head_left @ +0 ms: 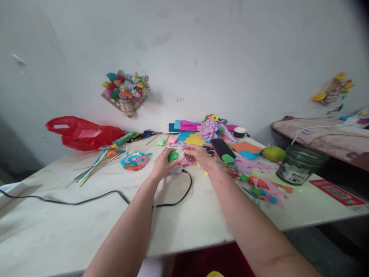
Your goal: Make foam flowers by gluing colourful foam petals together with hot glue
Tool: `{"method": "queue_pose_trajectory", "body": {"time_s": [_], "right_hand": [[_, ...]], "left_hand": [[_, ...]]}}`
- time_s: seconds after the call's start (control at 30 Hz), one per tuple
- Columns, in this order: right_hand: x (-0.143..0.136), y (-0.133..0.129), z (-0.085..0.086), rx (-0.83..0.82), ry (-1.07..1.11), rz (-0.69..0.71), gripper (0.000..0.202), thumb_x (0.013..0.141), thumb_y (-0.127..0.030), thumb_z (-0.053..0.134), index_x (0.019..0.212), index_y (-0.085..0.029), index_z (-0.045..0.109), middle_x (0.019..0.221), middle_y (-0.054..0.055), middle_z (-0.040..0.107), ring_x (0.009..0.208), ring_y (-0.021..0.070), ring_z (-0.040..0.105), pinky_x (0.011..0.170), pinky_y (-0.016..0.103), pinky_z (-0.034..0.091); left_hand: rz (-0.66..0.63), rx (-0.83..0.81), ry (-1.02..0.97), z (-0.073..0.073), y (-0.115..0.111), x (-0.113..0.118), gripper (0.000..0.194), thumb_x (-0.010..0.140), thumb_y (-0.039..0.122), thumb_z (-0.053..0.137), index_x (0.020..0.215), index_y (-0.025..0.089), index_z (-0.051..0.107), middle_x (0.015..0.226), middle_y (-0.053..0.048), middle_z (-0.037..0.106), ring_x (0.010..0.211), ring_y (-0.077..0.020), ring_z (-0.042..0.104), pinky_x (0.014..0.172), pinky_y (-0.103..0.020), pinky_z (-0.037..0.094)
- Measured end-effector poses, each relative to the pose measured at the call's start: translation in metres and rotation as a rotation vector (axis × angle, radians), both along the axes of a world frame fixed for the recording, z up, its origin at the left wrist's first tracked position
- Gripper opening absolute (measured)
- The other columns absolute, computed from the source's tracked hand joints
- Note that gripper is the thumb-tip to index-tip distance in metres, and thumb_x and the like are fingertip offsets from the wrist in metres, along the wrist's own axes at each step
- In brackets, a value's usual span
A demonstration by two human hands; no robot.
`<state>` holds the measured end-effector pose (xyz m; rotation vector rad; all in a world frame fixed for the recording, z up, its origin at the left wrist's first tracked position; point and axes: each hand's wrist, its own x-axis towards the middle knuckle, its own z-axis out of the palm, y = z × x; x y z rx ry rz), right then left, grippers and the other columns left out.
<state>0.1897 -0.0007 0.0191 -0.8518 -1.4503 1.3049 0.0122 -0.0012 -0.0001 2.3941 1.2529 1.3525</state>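
Near the middle of the white table (115,227), my left hand (163,163) is closed round a small green thing (173,156). My right hand (197,154) is right beside it, fingers pinched at a clear, shiny piece (181,153) that touches the green thing. What exactly the clear piece is cannot be made out. Pink foam pieces (188,161) lie just behind and under my right fingers. A light green lump (160,142) and a pink lump (173,140) rest behind my hands.
Left are a red bag (86,132), sticks (93,169), foam flowers (135,161) and a black cable (86,201). Right are a black phone (223,149), foam scraps (259,188), a green-yellow fruit (273,153) and a glass jar (300,165). A purple flower (208,129) stands behind.
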Motion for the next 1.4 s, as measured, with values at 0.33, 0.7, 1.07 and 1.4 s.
{"method": "queue_pose_trajectory", "body": {"time_s": [0.33,0.7,1.07,1.4], "right_hand": [[-0.001,-0.003,0.003,-0.032,-0.066,0.006,0.017,0.069,-0.022,0.057,0.085,-0.016,0.055,0.048,-0.004,0.056,0.038,0.0066,0.050,0.037,0.016,0.033],[-0.008,-0.008,0.008,0.020,-0.224,-0.077,0.029,0.065,-0.008,0.046,0.092,-0.015,0.052,0.042,-0.006,0.054,0.036,0.0077,0.051,0.037,0.015,0.035],[-0.015,-0.010,0.010,-0.081,-0.162,-0.160,0.030,0.059,-0.009,0.051,0.087,-0.017,0.045,0.037,-0.006,0.052,0.035,0.0118,0.052,0.035,0.017,0.034],[-0.014,-0.011,0.011,-0.123,-0.114,-0.147,0.015,0.062,-0.009,0.050,0.073,-0.017,0.046,0.035,-0.005,0.051,0.033,0.0109,0.051,0.031,0.015,0.028]], "left_hand": [[0.084,0.070,0.139,-0.002,0.001,0.000,0.044,0.070,0.050,0.058,0.101,0.019,0.053,0.094,-0.007,0.059,0.088,-0.0200,0.055,0.074,-0.031,0.043],[0.082,0.097,0.260,0.000,-0.001,0.000,0.042,0.071,0.048,0.057,0.101,0.019,0.052,0.093,-0.005,0.058,0.091,-0.0205,0.052,0.076,-0.031,0.042],[0.093,0.117,0.209,0.000,-0.003,0.002,0.038,0.073,0.046,0.055,0.100,0.020,0.053,0.092,-0.006,0.058,0.089,-0.0205,0.053,0.075,-0.032,0.042],[0.116,0.119,0.183,-0.001,-0.002,0.002,0.038,0.074,0.046,0.054,0.100,0.017,0.054,0.089,-0.007,0.058,0.085,-0.0199,0.054,0.072,-0.030,0.042]]}}
